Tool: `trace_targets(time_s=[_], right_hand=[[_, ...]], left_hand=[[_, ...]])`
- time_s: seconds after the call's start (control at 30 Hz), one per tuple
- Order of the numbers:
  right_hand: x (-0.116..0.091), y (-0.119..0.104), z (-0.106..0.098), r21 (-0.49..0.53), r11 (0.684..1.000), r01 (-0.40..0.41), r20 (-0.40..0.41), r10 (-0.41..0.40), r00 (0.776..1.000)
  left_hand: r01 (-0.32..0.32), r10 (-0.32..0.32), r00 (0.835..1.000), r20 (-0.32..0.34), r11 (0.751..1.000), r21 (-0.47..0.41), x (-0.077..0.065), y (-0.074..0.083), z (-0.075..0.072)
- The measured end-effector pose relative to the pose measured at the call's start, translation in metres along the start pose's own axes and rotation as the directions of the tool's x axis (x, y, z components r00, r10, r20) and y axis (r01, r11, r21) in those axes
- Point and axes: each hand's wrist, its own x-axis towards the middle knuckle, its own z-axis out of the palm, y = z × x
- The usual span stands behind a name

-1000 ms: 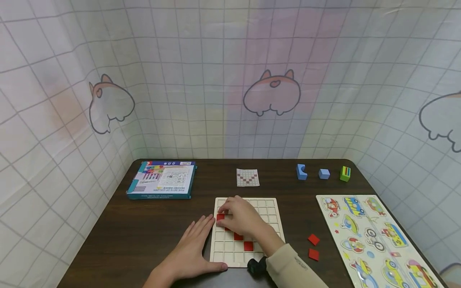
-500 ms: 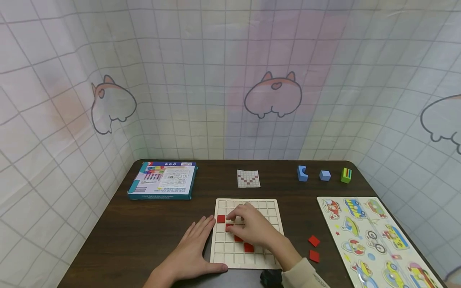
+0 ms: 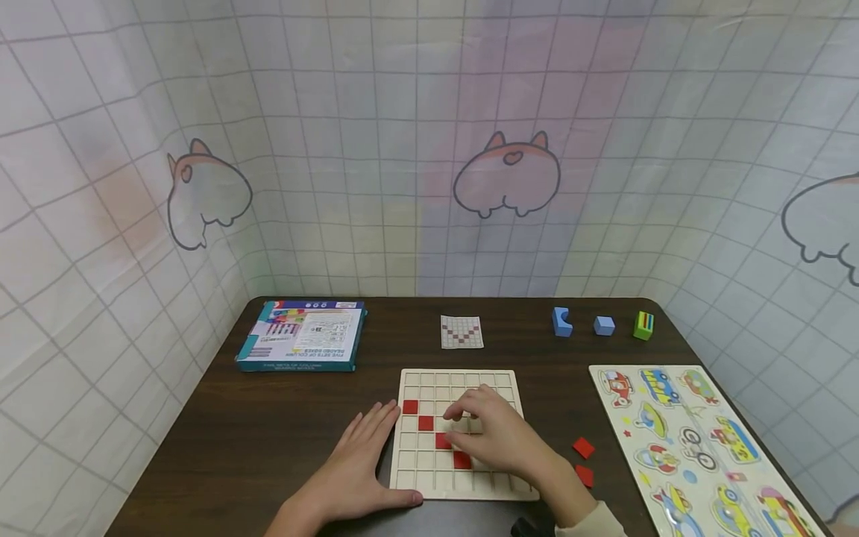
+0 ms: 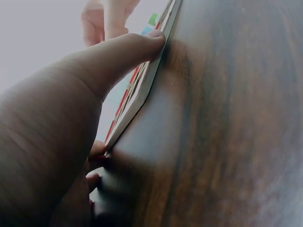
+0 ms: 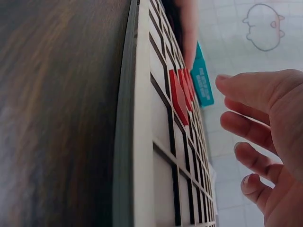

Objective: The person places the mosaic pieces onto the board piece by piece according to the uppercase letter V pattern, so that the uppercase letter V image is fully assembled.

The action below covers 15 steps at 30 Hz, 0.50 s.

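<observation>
A pale grid board (image 3: 490,485) lies on the dark table, with red square tiles set in a diagonal line from an upper left tile (image 3: 410,407) to a lower middle tile (image 3: 462,460). My left hand (image 3: 359,462) rests along the board's left side, fingers straight, its thumb at the near edge. In the left wrist view that thumb (image 4: 128,47) touches the board's rim. My right hand (image 3: 499,432) hovers over the middle of the board with loosely bent fingers. The right wrist view shows a gap between its thumb and fingers, holding nothing.
Two loose red tiles (image 3: 584,447) lie right of the board, beside a vehicle picture puzzle (image 3: 624,425). Along the back are a boxed set (image 3: 302,335), a small pattern card (image 3: 461,332), blue blocks (image 3: 604,325) and a green block (image 3: 643,325).
My right hand has moved from the upper left tile rightward and toward me, uncovering the diagonal of red tiles. My left hand has stayed at the board's edge.
</observation>
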Motion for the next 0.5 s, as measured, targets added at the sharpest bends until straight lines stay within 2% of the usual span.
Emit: trace_targets(time_s=[0.5], right_hand=[[-0.035, 0.014, -0.017, -0.017, 1.000, -0.008, -0.044, 0.008, 0.999]], left_hand=[[0.009, -0.009, 1.000, 0.004, 1.000, -0.004, 0.001, 0.001, 0.000]])
